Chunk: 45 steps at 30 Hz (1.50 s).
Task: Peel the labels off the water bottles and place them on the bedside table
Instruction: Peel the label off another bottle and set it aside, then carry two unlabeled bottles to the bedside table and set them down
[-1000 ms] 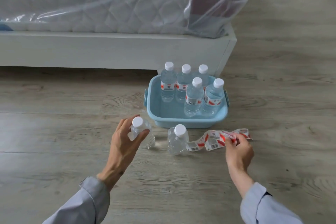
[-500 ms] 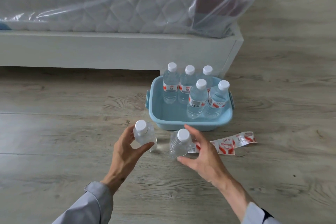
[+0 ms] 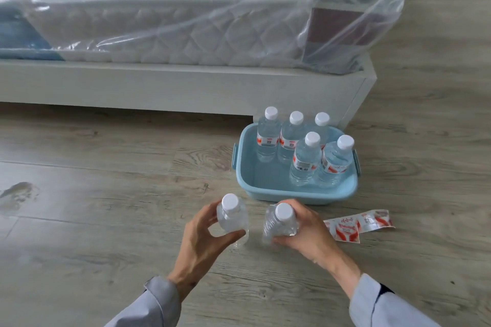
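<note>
Two clear, label-free water bottles with white caps are in my hands just above the wooden floor. My left hand [image 3: 204,236] grips the left bare bottle [image 3: 232,218]. My right hand [image 3: 305,231] wraps around the right bare bottle [image 3: 280,224], which tilts slightly. Two peeled red-and-white labels [image 3: 358,224] lie flat on the floor to the right of my right hand. A light blue tub [image 3: 268,186] behind my hands holds several bottles [image 3: 304,162] that still wear labels.
A white bed frame [image 3: 186,87] with a plastic-wrapped mattress [image 3: 172,21] runs across the back, its corner just behind the tub. Grey wooden floor [image 3: 93,194] stretches left and right. No bedside table is in view.
My right hand let go of the peeled labels, which now lie on the floor, moved left and closed around the right bare bottle. The left hand kept its bottle.
</note>
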Each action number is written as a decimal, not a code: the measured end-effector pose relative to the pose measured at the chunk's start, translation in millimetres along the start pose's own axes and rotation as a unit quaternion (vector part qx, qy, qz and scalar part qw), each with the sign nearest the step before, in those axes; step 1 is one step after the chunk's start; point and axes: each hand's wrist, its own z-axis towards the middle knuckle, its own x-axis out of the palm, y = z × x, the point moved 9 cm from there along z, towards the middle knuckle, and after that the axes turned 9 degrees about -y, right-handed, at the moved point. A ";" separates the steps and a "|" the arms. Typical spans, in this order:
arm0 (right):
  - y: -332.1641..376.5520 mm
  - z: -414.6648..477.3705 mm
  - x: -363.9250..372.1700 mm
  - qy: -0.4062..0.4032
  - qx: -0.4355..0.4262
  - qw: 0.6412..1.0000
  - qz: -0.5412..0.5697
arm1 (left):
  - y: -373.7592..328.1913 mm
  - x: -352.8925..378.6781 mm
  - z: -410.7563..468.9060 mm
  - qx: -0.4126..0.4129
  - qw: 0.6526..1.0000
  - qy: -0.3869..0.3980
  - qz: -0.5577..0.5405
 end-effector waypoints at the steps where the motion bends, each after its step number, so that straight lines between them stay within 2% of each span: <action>1: -0.3 -0.5 -1.2 -0.008 0.004 1.000 0.003 | -6.0 -1.8 -1.8 0.002 1.000 0.002 0.004; 7: 45.7 -5.8 -36.9 -0.042 0.026 0.996 0.072 | -59.5 -32.5 -2.3 -0.009 1.000 -0.011 0.015; 12: 147.6 -30.5 -136.8 -0.058 0.040 0.985 0.157 | -178.3 -69.8 -4.5 -0.005 1.000 0.005 0.023; 15: 227.5 -51.8 -224.1 -0.066 0.037 0.983 0.169 | -286.9 -97.7 -4.1 0.006 1.000 0.019 0.016; 22: 430.3 -105.9 -474.6 -0.100 0.030 0.976 0.192 | -606.5 -162.7 20.3 0.051 0.997 0.052 -0.017; 28: 557.6 -120.7 -687.1 -0.155 -0.012 0.967 0.202 | -857.0 -167.9 51.9 0.098 0.991 0.084 -0.026; 35: 610.1 -83.9 -899.6 -0.189 -0.087 0.954 0.217 | -1052.9 -94.9 89.3 0.125 0.990 0.053 -0.049; 41: 614.8 -23.5 -1045.4 -0.191 -0.118 0.954 0.199 | -1166.3 -21.7 149.3 0.122 0.990 0.027 -0.068; 45: 610.7 41.3 -1115.2 -0.197 -0.125 0.955 0.183 | -1223.9 20.1 210.8 0.122 0.988 0.018 -0.090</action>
